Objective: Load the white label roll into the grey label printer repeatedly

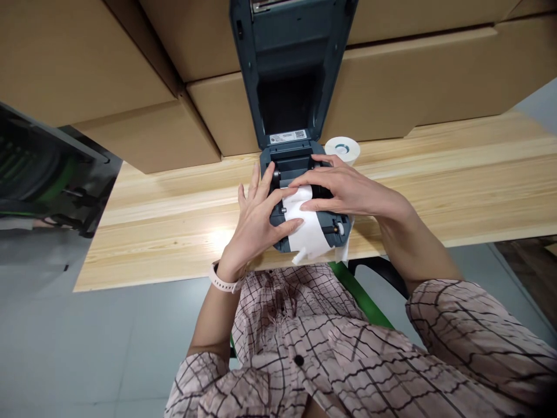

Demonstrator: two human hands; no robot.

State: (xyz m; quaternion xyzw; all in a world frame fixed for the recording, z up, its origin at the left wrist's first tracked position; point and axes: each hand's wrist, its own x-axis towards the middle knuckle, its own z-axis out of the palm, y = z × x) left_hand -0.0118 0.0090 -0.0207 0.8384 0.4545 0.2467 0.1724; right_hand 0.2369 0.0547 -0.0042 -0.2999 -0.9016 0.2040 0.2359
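A dark grey label printer (274, 219) stands on the table with its lid (287, 49) raised. White label paper (307, 229) lies across its inside and hangs over the front edge, its end creased. My left hand (256, 217) rests at the printer's left side, fingers spread, with the thumb on the paper and the index finger along the inner edge. From the right, my right hand (343, 184) reaches over the printer with fingers apart, fingertips touching the paper. The part of the paper beneath my fingers is hidden.
A roll of white labels (343, 150) lies behind my right hand. Cardboard boxes (413, 81) line the back of the wooden table (174, 232). A green and black chair (363, 299) shows below the front edge. Dark equipment (39, 168) stands on the floor at left.
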